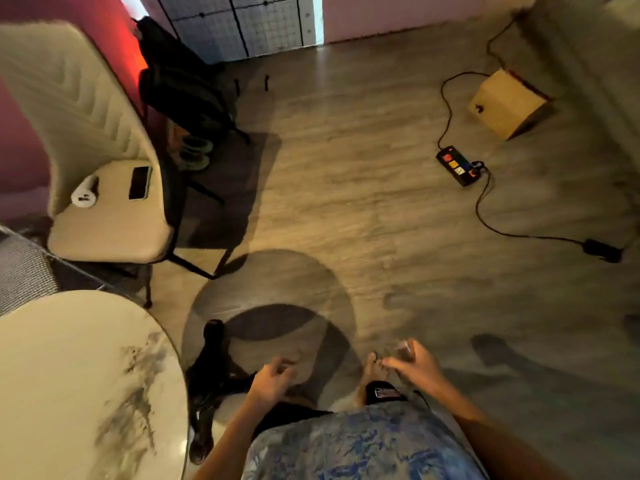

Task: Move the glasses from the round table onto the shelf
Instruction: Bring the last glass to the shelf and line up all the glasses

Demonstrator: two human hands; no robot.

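no writing could be read anywhere; a small patch on the dark shorts (386, 393) carried a mark too blurred to make out, and the coloured squares on the black power strip (459, 165), red, yellow and blue, showed no legible text.

the round table (79, 386) sat at lower left, its top smooth, pale and marble-like with grey smoky veining, on black legs. no glasses showed on the visible part of it, and where they were could not be told.

both hands hung in front of the body above the wood-grain floor (346, 202). the left hand (272, 377) had its fingers curled loosely inward and held nothing. the right hand (412, 362) was blurred, fingers half bent with thumb forward, and whether it pinched anything could not be told. the shirt (363, 448) was a mottled blue and grey print.

a cream padded chair (104, 168) with a ribbed back stood at left, a dark-screened phone (140, 182) and a small white object (84, 192) lying on its seat. a plain cardboard box (507, 103) sat at upper right, a black cable running to the power strip.
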